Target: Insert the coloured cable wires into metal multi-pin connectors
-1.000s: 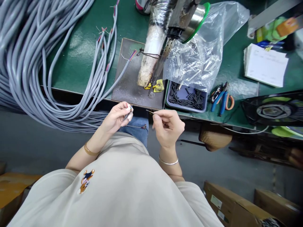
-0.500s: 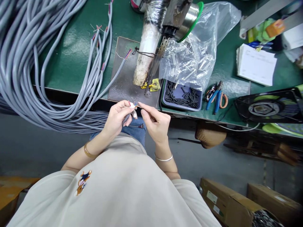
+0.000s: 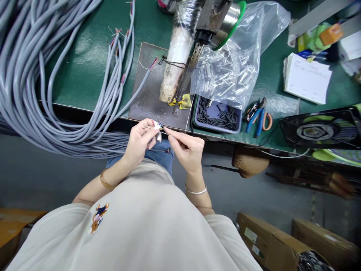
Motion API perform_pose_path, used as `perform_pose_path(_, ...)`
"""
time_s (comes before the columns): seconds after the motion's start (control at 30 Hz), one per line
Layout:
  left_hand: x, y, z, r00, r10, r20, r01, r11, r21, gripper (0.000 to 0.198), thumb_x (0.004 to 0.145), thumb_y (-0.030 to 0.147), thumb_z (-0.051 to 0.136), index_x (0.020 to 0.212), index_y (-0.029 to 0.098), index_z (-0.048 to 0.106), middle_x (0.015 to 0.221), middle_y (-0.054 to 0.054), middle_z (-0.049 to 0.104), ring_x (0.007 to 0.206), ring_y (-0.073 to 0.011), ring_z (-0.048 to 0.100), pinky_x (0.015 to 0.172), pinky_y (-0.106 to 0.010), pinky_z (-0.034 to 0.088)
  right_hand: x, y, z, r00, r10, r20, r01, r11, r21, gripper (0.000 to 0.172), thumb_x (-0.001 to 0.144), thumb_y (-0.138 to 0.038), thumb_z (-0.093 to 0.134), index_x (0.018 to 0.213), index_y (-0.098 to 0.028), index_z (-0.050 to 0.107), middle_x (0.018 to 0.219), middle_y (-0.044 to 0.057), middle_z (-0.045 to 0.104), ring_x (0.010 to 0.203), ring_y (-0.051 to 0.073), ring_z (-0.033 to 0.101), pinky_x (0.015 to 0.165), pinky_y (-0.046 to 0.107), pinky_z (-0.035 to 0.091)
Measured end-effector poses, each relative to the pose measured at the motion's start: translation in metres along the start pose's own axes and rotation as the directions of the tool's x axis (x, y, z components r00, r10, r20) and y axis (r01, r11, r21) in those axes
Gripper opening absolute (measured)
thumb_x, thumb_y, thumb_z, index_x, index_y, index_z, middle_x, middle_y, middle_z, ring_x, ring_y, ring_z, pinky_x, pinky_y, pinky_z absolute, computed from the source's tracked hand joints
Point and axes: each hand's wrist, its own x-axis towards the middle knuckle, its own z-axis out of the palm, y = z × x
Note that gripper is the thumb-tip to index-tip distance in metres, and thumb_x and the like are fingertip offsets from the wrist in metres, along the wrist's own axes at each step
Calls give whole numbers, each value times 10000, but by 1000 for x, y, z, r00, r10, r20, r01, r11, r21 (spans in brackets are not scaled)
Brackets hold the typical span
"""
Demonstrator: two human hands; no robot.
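My left hand (image 3: 140,140) is closed around the stripped end of a grey cable (image 3: 156,126), whose coloured inner wires stick out past my fingertips. My right hand (image 3: 186,147) pinches a thin dark sleeve or wire piece right at those wire tips, so both hands meet just below the bench edge. A metal plate (image 3: 149,98) lies on the green bench (image 3: 87,71) straight ahead of my hands. On it rests a soldering iron (image 3: 184,81) in a wrapped holder.
A big bundle of grey cables (image 3: 31,75) hangs over the bench's left part. A small tray of black sleeves (image 3: 217,116) sits under a clear plastic bag (image 3: 234,64). Blue cutters (image 3: 258,116), a paper pad (image 3: 307,77) and a fan (image 3: 321,130) lie right. Cardboard boxes (image 3: 270,241) stand on the floor.
My right hand moved left from apart to meet my left hand at the cable's wire tips. Since half a second ago the hands have hardly shifted.
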Motion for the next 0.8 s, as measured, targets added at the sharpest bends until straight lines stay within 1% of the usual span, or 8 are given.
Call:
perform_pose_path(0.1, 2, 0, -9, 986, -37, 164, 43, 999, -29, 357, 693, 386, 868, 781, 178, 592, 561, 33, 596, 368, -35, 390, 347, -159, 229, -2, -3, -5, 995, -88, -37, 89, 995, 50, 215, 961, -270, 616, 1078, -274, 797, 690, -25, 772, 426, 85, 554, 455, 223, 468)
perform_pose_path(0.17, 3, 0, -19, 950, -80, 302, 92, 995, -28, 397, 675, 435, 880, 731, 180, 580, 532, 24, 576, 358, -45, 390, 340, -170, 241, -3, -5, -7, 986, -133, -99, 140, 988, 69, 219, 962, -283, 602, 1069, -296, 794, 654, -30, 748, 447, 105, 581, 450, 239, 453)
perform_pose_path(0.27, 5, -1, -34, 911, -95, 402, 125, 991, -51, 472, 657, 493, 879, 631, 191, 517, 446, 32, 496, 326, -58, 364, 321, -181, 241, -5, -6, -9, 976, -145, -162, 160, 983, 85, 218, 947, -276, 613, 1083, -311, 780, 639, -36, 726, 464, 117, 592, 450, 249, 446)
perform_pose_path(0.4, 4, -4, -43, 903, -75, 423, 126, 988, -92, 529, 617, 518, 890, 578, 198, 471, 411, 38, 454, 289, -61, 338, 297, -180, 218, -7, -7, -5, 977, -120, -176, 141, 984, 108, 225, 913, -237, 657, 1111, -294, 747, 588, -63, 649, 403, 88, 480, 418, 236, 397)
perform_pose_path(0.53, 4, -7, -46, 889, -60, 454, 119, 987, -104, 490, 634, 489, 881, 585, 194, 493, 420, 36, 469, 273, -72, 360, 290, -182, 230, -9, -7, -2, 980, -93, -178, 110, 990, 93, 148, 910, -225, 655, 1034, -266, 724, 551, -78, 584, 364, 74, 395, 391, 242, 347)
perform_pose_path(0.67, 4, -8, -48, 855, -22, 518, 116, 982, -150, 429, 696, 457, 853, 614, 188, 530, 419, 29, 494, 284, -75, 381, 294, -178, 237, -9, -9, -2, 980, -101, -174, 112, 992, 57, 128, 927, -233, 633, 1018, -257, 720, 546, -78, 557, 376, 72, 395, 408, 237, 367)
perform_pose_path(0.73, 4, -5, -44, 870, -30, 492, 119, 981, -151, 402, 711, 429, 850, 641, 182, 541, 439, 23, 523, 308, -75, 410, 303, -173, 242, -8, -11, -2, 979, -106, -176, 111, 994, 21, 139, 936, -247, 622, 1021, -258, 731, 543, -74, 549, 394, 75, 406, 421, 237, 377)
perform_pose_path(0.8, 3, -1, -37, 921, -75, 383, 133, 983, -127, 355, 710, 377, 858, 702, 174, 566, 484, 16, 575, 346, -74, 453, 319, -161, 248, -7, -12, -2, 981, -85, -175, 86, 996, -2, 132, 933, -257, 629, 997, -257, 745, 539, -74, 540, 406, 71, 396, 431, 234, 374)
